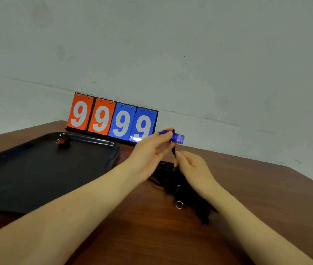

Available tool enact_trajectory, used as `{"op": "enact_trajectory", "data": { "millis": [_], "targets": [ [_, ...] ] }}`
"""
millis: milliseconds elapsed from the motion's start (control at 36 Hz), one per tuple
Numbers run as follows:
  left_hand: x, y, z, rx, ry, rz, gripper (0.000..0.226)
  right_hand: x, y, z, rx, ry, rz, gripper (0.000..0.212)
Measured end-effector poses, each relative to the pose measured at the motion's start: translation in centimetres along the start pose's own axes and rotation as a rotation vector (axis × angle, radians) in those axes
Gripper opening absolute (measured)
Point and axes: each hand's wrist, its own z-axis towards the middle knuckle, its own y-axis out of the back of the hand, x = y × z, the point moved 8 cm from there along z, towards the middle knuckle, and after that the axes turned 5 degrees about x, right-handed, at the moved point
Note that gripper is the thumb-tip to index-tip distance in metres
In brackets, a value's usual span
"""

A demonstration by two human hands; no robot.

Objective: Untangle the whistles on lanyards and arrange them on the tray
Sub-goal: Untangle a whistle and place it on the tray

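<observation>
My left hand (150, 152) pinches a blue whistle (177, 138) and holds it up above the table. Its black lanyard (173, 151) hangs down from it, and my right hand (192, 169) pinches that cord just below the whistle. Under both hands lies a tangled heap of black lanyards (178, 186) with a metal ring (179, 204) showing at its near side. The black tray (46, 169) lies to the left. A red whistle with a ring (61, 141) rests at the tray's far edge.
A flip scoreboard (111, 119) reading 9 9 9 9 stands at the back of the brown wooden table (151, 236), against the pale wall. The table's right edge runs diagonally at the far right.
</observation>
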Motion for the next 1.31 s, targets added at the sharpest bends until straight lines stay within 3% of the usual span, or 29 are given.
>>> {"op": "enact_trajectory", "data": {
  "millis": [194,361,667,833,1056,1167,1306],
  "targets": [
    [0.2,1.8,0.1,-0.096,0.031,0.173,0.019,2.6,-3.0,-0.8,0.145,0.166,-0.201,0.031],
    [1.0,1.5,0.1,-0.037,0.07,0.303,0.016,3.4,-1.8,-1.1,0.122,0.23,-0.198,0.027],
    [1.4,-0.4,-0.1,0.113,0.081,0.432,0.021,1.5,3.1,0.0,-0.14,0.005,0.399,0.029],
    [1.6,-1.4,-0.4,0.187,0.107,0.369,0.02,-0.2,3.6,0.4,-0.186,-0.092,0.451,0.031],
    [1.7,-1.8,-0.6,0.169,0.106,0.141,0.021,-0.8,2.8,0.4,-0.104,-0.143,0.555,0.027],
    [1.6,-2.0,-0.7,0.162,0.099,0.041,0.021,-1.4,1.9,0.4,-0.094,-0.183,0.584,0.048],
    [1.5,-1.4,-0.5,0.128,0.075,-0.018,0.021,-1.7,0.8,0.1,-0.082,-0.167,0.533,0.029]
  ]
}}
